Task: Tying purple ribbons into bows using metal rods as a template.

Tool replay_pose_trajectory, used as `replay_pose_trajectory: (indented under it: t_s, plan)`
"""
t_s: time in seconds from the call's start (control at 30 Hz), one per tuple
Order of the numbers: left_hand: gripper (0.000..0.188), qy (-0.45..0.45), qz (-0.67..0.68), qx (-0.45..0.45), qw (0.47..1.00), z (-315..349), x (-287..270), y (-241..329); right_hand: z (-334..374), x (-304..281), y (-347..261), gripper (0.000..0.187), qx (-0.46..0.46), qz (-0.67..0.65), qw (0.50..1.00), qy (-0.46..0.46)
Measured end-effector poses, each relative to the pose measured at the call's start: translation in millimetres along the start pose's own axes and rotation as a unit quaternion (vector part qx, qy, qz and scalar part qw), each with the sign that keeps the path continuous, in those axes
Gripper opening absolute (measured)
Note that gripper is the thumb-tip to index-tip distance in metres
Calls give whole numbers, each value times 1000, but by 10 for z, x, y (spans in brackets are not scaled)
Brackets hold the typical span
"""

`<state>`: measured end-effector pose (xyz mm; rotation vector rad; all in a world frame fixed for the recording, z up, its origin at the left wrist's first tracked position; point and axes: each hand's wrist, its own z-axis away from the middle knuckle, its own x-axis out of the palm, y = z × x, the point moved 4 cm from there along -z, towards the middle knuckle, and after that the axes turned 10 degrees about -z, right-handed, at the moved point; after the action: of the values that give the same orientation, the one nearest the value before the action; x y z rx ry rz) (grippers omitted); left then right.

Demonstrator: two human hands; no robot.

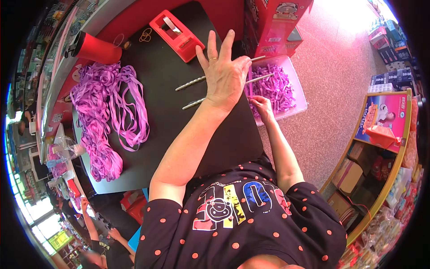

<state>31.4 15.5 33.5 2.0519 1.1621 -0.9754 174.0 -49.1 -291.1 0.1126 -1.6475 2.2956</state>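
My left hand (224, 83) is over the right edge of the black table (215, 143). Its thumb and forefinger are pinched together, and the other fingers are raised and spread. Two thin metal rods (190, 84) extend past the table edge, partly hidden under this hand. A narrow purple ribbon (251, 87) stretches from the pinched fingertips down to my right hand (263, 106), whose fingers are closed on it. That hand is beside a translucent plastic bin (303, 96) filled with short purple ribbon pieces (280, 87).
Long bundles of purple ribbon (96, 121) lie on the table's left. Behind them are a red cylinder (98, 48) and a red tape dispenser (177, 36). Red boxes (277, 27) stand behind the bin, and a wooden shelf (354, 215) is at right. Other people work at lower left.
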Motion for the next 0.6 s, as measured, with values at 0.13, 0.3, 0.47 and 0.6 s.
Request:
replay_pose_trajectory:
  t_s: [0.13, 0.3, 0.47, 0.6]
  plan:
    - [10, 15, -12, -3, 1000, -1, -7, -22, 347, -48, -181, 24, 69, -62, 996, -9]
    - [9, 8, -15, 9, 1000, 11, 53, -31, 594, -114, -317, 22, 83, -84, 990, 70]
    - [10, 1, -16, 13, 1000, 13, 68, -14, 578, -177, -212, 21, -12, 86, 992, 87]
    - [9, -2, -7, 7, 1000, 17, 96, -25, 573, -199, 29, 25, 13, 64, 997, 51]
